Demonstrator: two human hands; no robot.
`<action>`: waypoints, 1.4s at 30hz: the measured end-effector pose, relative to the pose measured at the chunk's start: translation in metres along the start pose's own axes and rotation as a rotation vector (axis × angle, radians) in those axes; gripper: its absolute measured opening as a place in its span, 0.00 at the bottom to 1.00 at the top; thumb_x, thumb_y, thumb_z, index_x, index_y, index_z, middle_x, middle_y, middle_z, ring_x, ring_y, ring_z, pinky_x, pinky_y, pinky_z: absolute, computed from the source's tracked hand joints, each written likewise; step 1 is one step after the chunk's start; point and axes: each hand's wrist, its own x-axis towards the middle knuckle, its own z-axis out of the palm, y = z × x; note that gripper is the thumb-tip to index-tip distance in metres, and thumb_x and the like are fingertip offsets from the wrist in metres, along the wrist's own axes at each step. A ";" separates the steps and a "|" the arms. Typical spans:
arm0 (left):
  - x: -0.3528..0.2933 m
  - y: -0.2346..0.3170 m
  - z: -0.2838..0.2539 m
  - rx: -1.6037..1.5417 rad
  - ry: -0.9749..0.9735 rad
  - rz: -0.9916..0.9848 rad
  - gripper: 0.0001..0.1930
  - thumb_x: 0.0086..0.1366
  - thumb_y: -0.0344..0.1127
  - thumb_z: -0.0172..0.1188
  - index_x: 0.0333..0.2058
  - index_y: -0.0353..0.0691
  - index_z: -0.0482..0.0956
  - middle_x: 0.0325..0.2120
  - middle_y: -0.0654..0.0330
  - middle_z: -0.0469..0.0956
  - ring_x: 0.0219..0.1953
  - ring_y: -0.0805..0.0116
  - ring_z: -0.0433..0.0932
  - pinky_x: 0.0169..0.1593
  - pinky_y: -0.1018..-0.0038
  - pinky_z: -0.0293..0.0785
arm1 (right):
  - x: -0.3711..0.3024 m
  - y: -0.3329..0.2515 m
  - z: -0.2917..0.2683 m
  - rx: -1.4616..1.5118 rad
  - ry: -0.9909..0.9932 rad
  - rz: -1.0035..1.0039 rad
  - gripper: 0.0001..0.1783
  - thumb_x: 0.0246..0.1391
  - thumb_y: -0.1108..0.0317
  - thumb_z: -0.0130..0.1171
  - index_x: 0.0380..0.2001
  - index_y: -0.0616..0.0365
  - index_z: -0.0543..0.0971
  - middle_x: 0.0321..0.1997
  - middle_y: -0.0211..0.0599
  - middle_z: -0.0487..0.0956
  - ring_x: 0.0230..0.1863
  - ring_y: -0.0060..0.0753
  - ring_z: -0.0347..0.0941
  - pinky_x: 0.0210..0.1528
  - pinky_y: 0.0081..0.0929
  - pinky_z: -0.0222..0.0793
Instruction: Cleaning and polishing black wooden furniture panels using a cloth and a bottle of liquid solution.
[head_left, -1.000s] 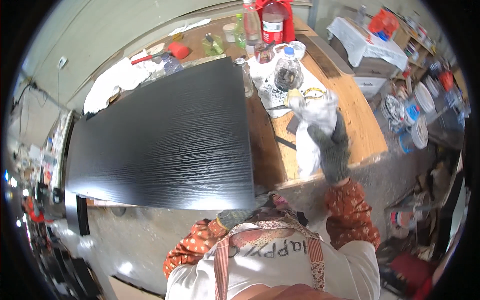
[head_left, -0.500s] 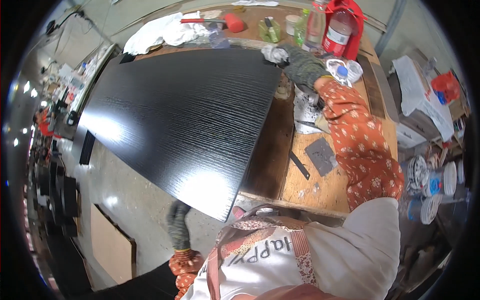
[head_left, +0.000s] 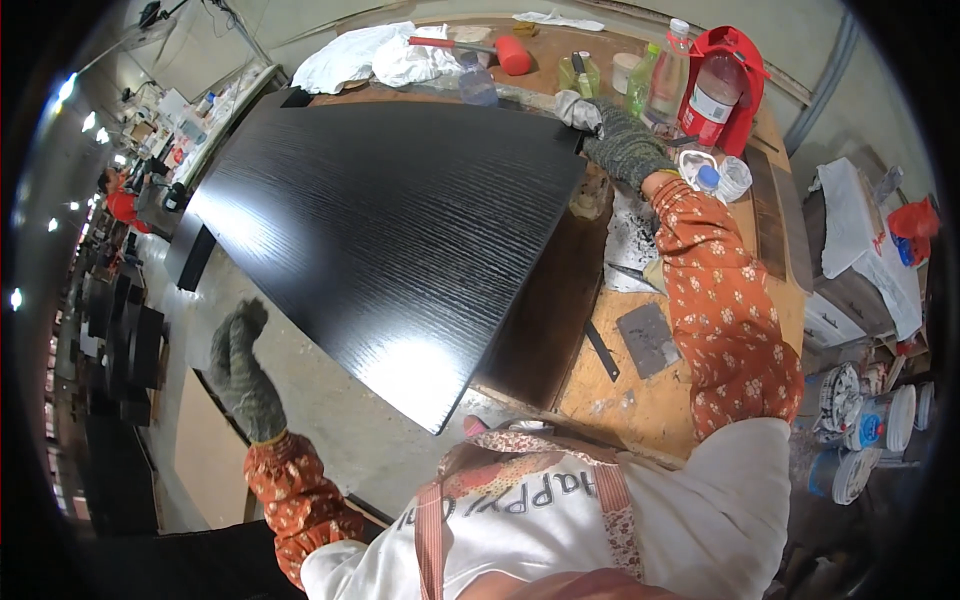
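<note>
A large glossy black wood-grain panel [head_left: 400, 220] lies across the workbench, its near corner reaching out over the floor. My right hand [head_left: 628, 148], in a grey-green knitted glove, is closed on a crumpled whitish cloth [head_left: 578, 111] at the panel's far right corner. Away from the panel's left edge, my left hand [head_left: 243, 375], gloved the same way, hangs over the floor with its fingers stretched out and nothing in them. Beside my right forearm lie a dark square sheet [head_left: 648, 340] and a narrow black strip [head_left: 602, 352] with a hole at its end.
Along the bench's back are white cloths [head_left: 345, 58], a red mallet [head_left: 513, 55], clear and green bottles, and a bottle in a red holder [head_left: 722, 90]. Buckets [head_left: 850, 470] stand at the right. A brown board [head_left: 205, 450] lies low at the left. Another person [head_left: 122, 205] is far left.
My left hand has come away from the panel's near edge and swung left and forward, its fingers now in sight. My right hand stays on the cloth at the far right corner.
</note>
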 end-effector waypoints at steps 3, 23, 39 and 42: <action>0.017 -0.003 0.036 -0.122 -0.094 0.044 0.12 0.66 0.32 0.52 0.43 0.29 0.76 0.39 0.51 0.79 0.43 0.61 0.78 0.52 0.67 0.72 | 0.004 0.019 0.011 0.125 -0.141 0.001 0.32 0.43 0.60 0.61 0.53 0.58 0.68 0.51 0.52 0.73 0.54 0.51 0.69 0.56 0.38 0.64; 0.044 0.001 0.098 0.770 -0.615 0.408 0.18 0.63 0.39 0.54 0.50 0.39 0.74 0.53 0.49 0.69 0.57 0.50 0.65 0.60 0.59 0.59 | -0.031 0.032 -0.008 0.004 -0.123 -0.015 0.32 0.42 0.60 0.60 0.55 0.52 0.68 0.50 0.50 0.74 0.52 0.53 0.70 0.54 0.41 0.65; 0.041 0.000 0.097 0.741 -0.558 0.385 0.16 0.62 0.37 0.55 0.47 0.36 0.75 0.50 0.49 0.72 0.56 0.51 0.67 0.58 0.61 0.63 | -0.197 0.092 -0.040 1.878 0.681 0.481 0.24 0.57 0.58 0.51 0.53 0.61 0.69 0.47 0.44 0.76 0.43 0.40 0.74 0.49 0.34 0.70; 0.045 0.000 0.096 0.679 -0.576 0.365 0.16 0.63 0.37 0.55 0.47 0.37 0.75 0.50 0.49 0.72 0.56 0.52 0.67 0.59 0.62 0.62 | -0.163 0.095 -0.070 1.908 0.612 0.331 0.23 0.55 0.59 0.54 0.53 0.57 0.70 0.49 0.42 0.75 0.45 0.39 0.73 0.50 0.33 0.69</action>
